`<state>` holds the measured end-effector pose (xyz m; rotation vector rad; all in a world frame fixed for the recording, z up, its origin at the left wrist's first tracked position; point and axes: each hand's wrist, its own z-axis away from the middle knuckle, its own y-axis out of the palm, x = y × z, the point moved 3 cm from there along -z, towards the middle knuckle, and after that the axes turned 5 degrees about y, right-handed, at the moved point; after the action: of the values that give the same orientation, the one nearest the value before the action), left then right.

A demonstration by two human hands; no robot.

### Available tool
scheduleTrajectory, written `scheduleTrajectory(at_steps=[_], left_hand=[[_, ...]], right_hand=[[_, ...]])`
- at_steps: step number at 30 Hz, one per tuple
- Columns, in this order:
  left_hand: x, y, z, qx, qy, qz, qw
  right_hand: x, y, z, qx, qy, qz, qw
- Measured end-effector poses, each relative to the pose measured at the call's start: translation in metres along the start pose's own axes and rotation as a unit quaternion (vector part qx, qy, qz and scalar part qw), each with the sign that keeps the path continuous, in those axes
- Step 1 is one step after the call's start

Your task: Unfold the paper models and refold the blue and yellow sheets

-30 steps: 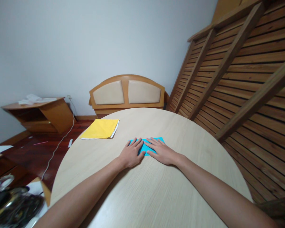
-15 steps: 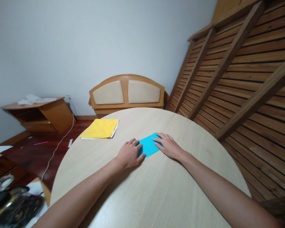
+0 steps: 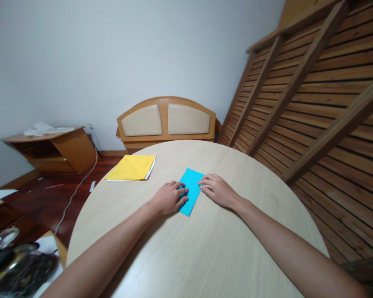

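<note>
Resting on the narrow, bright-blue rectangular sheet of paper (image 3: 193,193), your 2 hands sit at opposite long edges of it. Your left hand (image 3: 168,198) is open, palm down, with its loosely spread fingers and thumb reaching over the near-left part of the sheet. Your right hand (image 3: 219,190) is open too, its fingers gently bent and only the tips meeting the right edge; neither hand is closed around anything. The blue sheet lies between them, slanted, its far end leaning rightward, on the round, pale wood-grain table (image 3: 205,256) beneath both forearms. Beyond your left hand and farther left, well apart from it, is a flat yellow paper stack (image 3: 130,167) with white edges showing under it. Past both hands, behind the table, stands an arched wooden headboard (image 3: 163,120) with 2 cream padded panels; right of your right hand leans a brown slatted wooden frame (image 3: 301,95).
</note>
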<state>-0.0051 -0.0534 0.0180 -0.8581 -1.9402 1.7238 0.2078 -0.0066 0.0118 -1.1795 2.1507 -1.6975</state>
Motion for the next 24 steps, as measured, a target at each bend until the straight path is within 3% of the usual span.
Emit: scheduleTrajectory(at_steps=[5,11,24], left_hand=[[0.008,-0.003,0.001,-0.012,-0.004,-0.031,0.999],[0.012,0.000,0.004,-0.016,0.014,-0.016,1.000],[0.016,-0.007,0.008,0.012,0.058,0.059,0.996]], right_hand=[[0.018,0.000,0.005,0.069,-0.095,-0.058,0.991],[0.022,0.005,0.010,0.165,-0.091,-0.051,0.981],[0.026,-0.005,0.010,0.125,-0.129,-0.050,0.982]])
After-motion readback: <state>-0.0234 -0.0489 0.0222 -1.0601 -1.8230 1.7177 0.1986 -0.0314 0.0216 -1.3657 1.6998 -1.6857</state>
